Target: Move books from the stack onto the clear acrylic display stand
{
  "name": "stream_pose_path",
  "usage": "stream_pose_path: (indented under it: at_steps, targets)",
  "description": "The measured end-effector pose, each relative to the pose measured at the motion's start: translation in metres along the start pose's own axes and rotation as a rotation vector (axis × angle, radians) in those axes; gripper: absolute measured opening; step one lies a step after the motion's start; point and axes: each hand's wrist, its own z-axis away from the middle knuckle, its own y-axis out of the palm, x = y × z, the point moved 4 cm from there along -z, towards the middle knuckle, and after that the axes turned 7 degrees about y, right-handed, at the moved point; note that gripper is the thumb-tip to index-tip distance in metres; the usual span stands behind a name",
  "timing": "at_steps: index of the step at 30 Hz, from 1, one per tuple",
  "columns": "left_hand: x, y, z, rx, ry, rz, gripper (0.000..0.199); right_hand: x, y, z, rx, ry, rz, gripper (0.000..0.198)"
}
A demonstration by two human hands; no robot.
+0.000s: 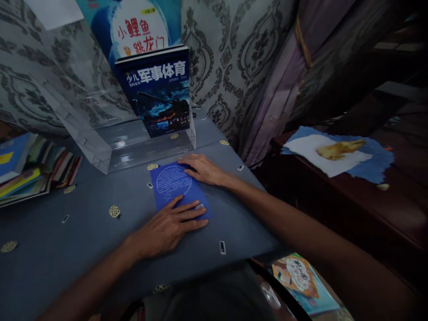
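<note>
A thin blue book (174,178) lies on the grey tablecloth, with a circle of small white print and a barcode on its upward side. Across its near edge rests my left hand (170,225), palm down, fingers spread and pointing right. My right hand (203,169) touches the far right corner with its fingertips; its fingers are stretched out and the thumb lies a little apart. Just beyond stands a clear acrylic rack (147,151). It bears a dark blue book (163,96) with a night scene, and a light blue book (140,26) stands behind that one.
A pile of books (36,167) sits at the table's left. Patterned curtains (220,58) hang behind the table. To the right, a dark red surface (374,205) holds a blue cloth (371,167) with a yellowish object (339,149). More books (304,285) lie low beside the table.
</note>
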Motion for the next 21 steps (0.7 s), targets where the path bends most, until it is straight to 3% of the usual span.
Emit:
stream_pose_path:
  at_steps: [6, 11, 15, 21]
  targets:
    - [0.0, -0.004, 0.054, -0.13, -0.008, -0.045, 0.053, -0.002, 0.002, 0.001, 0.014, -0.005, -0.01, 0.04]
    - [0.011, -0.009, 0.089, -0.247, -0.1, -0.026, 0.047, 0.005, 0.0, 0.001, 0.012, 0.018, 0.041, 0.038]
    - [0.024, -0.014, 0.09, -0.303, -0.172, 0.008, 0.043, 0.021, 0.004, 0.001, -0.018, 0.023, 0.117, 0.036]
    - [0.056, -0.024, 0.081, -0.41, -0.275, -0.025, 0.036, 0.066, 0.029, 0.008, 0.084, -0.148, 0.083, 0.041]
